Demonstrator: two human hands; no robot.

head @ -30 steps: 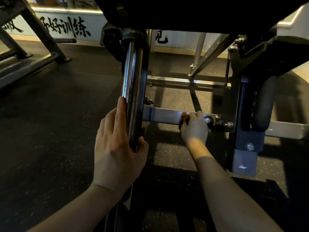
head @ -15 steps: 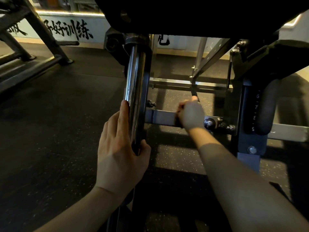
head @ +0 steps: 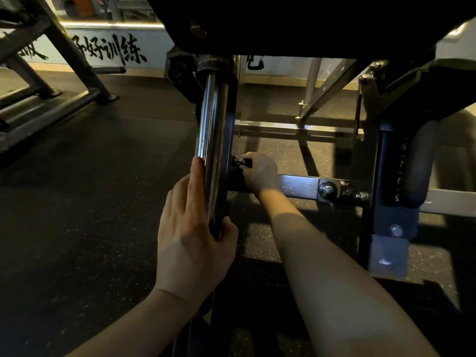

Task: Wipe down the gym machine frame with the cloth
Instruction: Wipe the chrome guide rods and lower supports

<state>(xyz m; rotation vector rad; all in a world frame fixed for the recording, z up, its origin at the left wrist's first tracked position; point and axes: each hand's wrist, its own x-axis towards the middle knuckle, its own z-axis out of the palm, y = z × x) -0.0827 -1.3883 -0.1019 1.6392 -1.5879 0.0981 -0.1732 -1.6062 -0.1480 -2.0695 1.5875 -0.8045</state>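
While the left hand rests against the chrome post at the centre of the frame, its fingers lie straight up the left side of the tube. Its thumb hooks round the right side low down, so the post sits clasped between them.

Just right of the post, the right hand reaches forward with its fingers curled over a dark cloth. It holds the cloth at the left end of the horizontal bar, where the bar meets the post. Only a small dark edge of the cloth shows past the fingers. That edge lies next to a small bolt that sticks out beside the post; I cannot tell whether the two touch.

Farther right along the bar, a large hex bolt sits near a blue upright marked with white numbers. A dark padded handle curves beside that upright. A black pad fills the top of the frame, and beyond the bar a second silver rail runs across.

Dark speckled rubber floor spreads over the left and lower parts. At the upper left stands another machine's dark frame. Behind it, a pale wall carries black brush lettering.
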